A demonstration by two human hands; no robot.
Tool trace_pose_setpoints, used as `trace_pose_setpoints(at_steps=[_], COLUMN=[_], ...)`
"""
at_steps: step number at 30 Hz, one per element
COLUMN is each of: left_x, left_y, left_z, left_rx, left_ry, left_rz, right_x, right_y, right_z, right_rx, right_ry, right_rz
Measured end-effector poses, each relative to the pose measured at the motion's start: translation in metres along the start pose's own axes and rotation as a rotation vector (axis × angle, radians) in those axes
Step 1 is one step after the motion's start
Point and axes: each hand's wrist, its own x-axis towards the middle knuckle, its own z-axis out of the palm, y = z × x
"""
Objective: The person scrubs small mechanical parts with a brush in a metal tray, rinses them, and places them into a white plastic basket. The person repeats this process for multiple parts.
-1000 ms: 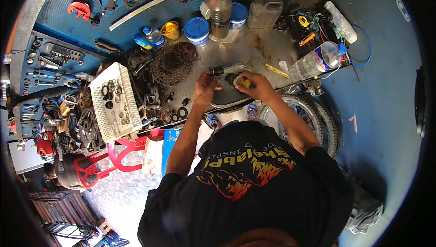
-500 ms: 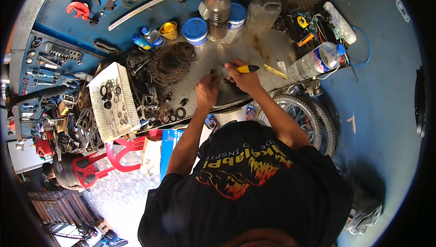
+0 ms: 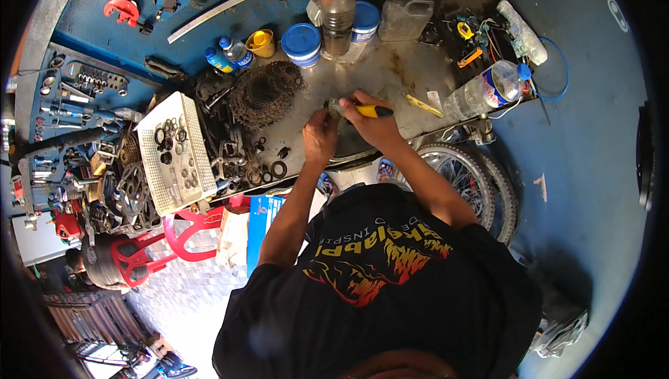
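My right hand (image 3: 369, 128) is closed round a brush with a yellow handle (image 3: 366, 110) that ends in black. Its greyish head points left, toward the fingertips of my left hand (image 3: 320, 141). Those fingers are pinched on a small dark part, mostly hidden, whose kind I cannot make out. Both hands are close together over the front of the metal workbench (image 3: 411, 72). Left of them lies a heap of greasy bicycle sprockets (image 3: 265, 93), with black rings (image 3: 278, 169) and other small parts nearer the front edge.
A white plastic basket (image 3: 150, 170) of rings and bearings stands at the left. Blue-lidded tubs (image 3: 301, 43), a dark-filled bottle (image 3: 338, 20) and a grey jug (image 3: 405, 20) line the back. At the right lie a clear bottle (image 3: 481, 93) and a yellow strip-like tool (image 3: 423, 105). Bicycle wheels (image 3: 456, 184) stand below.
My right hand has tilted the brush, bringing its head against the left fingertips. My left hand has shifted slightly. The whole view has moved a little.
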Motion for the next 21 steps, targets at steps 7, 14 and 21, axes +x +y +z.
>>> trace_pose_setpoints(at_steps=[7, 14, 21], left_x=[0.002, 0.006, 0.008], left_y=[-0.019, -0.017, -0.009], left_z=[-0.003, -0.012, -0.008], left_rx=[0.075, -0.266, -0.276], left_ry=[-0.051, -0.088, -0.219], left_rz=[0.263, -0.045, -0.062], right_x=[0.007, 0.0, -0.029], right_y=[0.019, 0.041, 0.057], right_z=[-0.003, -0.02, -0.025], right_rx=[0.063, -0.033, -0.151], right_ry=[-0.009, -0.021, -0.193], right_rz=[0.203, 0.379, 0.074])
